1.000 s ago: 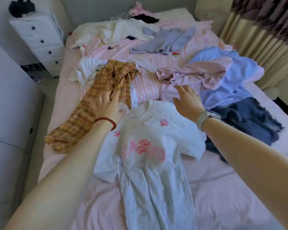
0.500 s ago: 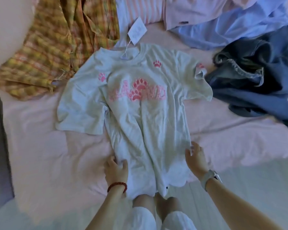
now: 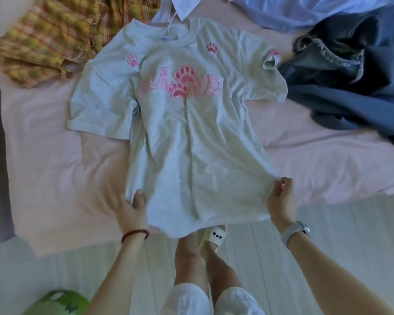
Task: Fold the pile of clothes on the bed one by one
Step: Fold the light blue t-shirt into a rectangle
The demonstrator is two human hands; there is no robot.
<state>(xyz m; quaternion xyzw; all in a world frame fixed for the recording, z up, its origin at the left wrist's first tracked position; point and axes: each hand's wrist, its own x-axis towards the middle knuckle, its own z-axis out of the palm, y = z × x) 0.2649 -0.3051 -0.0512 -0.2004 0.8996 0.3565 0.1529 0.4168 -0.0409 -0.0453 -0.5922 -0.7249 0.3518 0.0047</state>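
The T-shirt point(image 3: 187, 137) lies flat on the pink bed point(image 3: 43, 155). The left hand point(image 3: 132, 210) and right hand point(image 3: 281, 198) each pinch a near corner of it. A plaid shirt point(image 3: 43, 42) lies far left, jeans point(image 3: 350, 83) far right.

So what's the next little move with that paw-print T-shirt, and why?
Probably tug the hem toward the bed's edge to flatten it. Both hands, left and right, grip the T-shirt at its bottom corners, and creases run down its middle.
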